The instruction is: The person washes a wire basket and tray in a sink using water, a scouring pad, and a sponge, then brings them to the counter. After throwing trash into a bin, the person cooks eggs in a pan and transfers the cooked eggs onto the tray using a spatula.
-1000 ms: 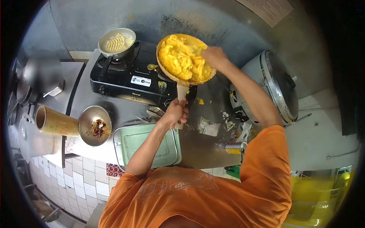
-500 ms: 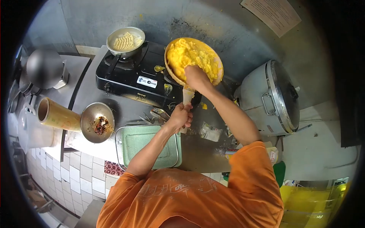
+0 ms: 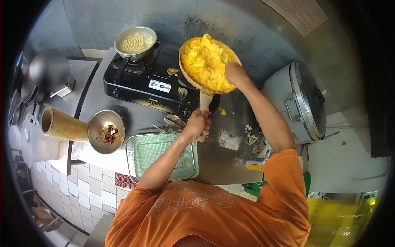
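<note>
My left hand [image 3: 198,124] is closed around the pale handle [image 3: 205,101] of a frying pan [image 3: 181,68], whose rim is crusted with yellow. Soft yellow scrambled egg [image 3: 203,57] fills the pan, heaped highest at the far side. At the pan's right rim my right hand [image 3: 235,73] looks closed, with its fingers partly hidden and slightly blurred. Whatever it grips, if anything, I cannot make out. The pan sits over the right side of a black two-burner gas stove [image 3: 140,92].
A smaller pan with noodles [image 3: 133,43] stands on the left burner. Nearer are a metal bowl [image 3: 96,127] with dark seasoning, a green tray with a wire basket [image 3: 162,154], and plastic packets [image 3: 229,140]. A large lidded pot [image 3: 284,103] stands to the right.
My right hand has moved from the front middle of the pan to its right rim. The egg has been pushed into a peak at the far side. My left hand keeps its grip.
</note>
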The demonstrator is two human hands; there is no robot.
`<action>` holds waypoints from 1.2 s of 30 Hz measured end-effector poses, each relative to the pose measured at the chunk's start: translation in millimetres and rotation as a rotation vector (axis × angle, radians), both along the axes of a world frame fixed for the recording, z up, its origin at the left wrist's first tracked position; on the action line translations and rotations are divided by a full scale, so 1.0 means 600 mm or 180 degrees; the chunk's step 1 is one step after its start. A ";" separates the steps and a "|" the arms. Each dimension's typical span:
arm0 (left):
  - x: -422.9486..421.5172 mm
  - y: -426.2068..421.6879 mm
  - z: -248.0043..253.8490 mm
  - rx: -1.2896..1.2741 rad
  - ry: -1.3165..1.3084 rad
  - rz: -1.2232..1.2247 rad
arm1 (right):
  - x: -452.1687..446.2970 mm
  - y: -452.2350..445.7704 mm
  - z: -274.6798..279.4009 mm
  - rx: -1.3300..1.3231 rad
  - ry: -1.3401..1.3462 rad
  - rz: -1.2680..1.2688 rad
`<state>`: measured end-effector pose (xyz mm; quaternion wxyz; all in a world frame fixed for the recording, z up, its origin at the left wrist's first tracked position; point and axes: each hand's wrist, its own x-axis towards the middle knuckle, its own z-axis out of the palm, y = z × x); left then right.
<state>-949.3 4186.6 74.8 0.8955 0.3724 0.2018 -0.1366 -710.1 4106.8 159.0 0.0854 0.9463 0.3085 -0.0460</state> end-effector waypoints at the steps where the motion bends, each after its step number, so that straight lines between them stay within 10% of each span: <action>1: -0.008 0.008 0.007 0.0022 0.0019 -0.0033 | -0.012 0.024 0.027 0.0135 0.0070 -0.0350; 3: -0.028 0.038 0.026 -0.0912 -0.0090 -0.0200 | 0.016 0.011 0.091 -0.0492 -0.0161 0.0161; 6: -0.013 0.098 -0.120 0.1792 0.0025 -0.0554 | -0.124 -0.009 0.240 -0.0336 -0.0401 -0.0155; 10: 0.032 0.108 -0.227 0.4035 -0.0939 -0.1836 | -0.175 -0.074 0.182 0.0360 -0.0628 -0.0472; 12: 0.043 0.095 -0.201 0.1173 0.0838 -0.1049 | -0.215 -0.103 0.152 0.0905 -0.0480 -0.0652; 17: 0.043 0.076 -0.306 -0.0239 0.0857 -0.0313 | -0.268 -0.170 -0.026 0.2490 -0.0116 -0.0871; 18: 0.044 0.065 -0.312 0.2481 0.0229 -0.0056 | -0.272 -0.173 -0.049 0.2584 -0.0088 -0.0914; 20: 0.028 0.041 -0.236 0.5401 -0.0788 0.0041 | -0.276 -0.183 -0.083 0.2932 0.0182 -0.1135; 24: -0.027 0.044 -0.170 0.6209 -0.0713 -0.1059 | -0.317 -0.182 -0.075 0.3349 -0.0384 -0.0914; 27: -0.163 0.110 -0.121 0.6200 -0.0623 0.1309 | -0.378 -0.210 -0.098 0.3665 0.0278 -0.1369; 29: -0.290 0.184 -0.144 0.6991 0.0316 0.1544 | -0.425 -0.242 -0.180 0.3356 0.0050 -0.1651; 36: -0.441 0.171 -0.174 0.4777 0.0865 0.1914 | -0.541 -0.177 -0.410 0.4320 0.0737 -0.1831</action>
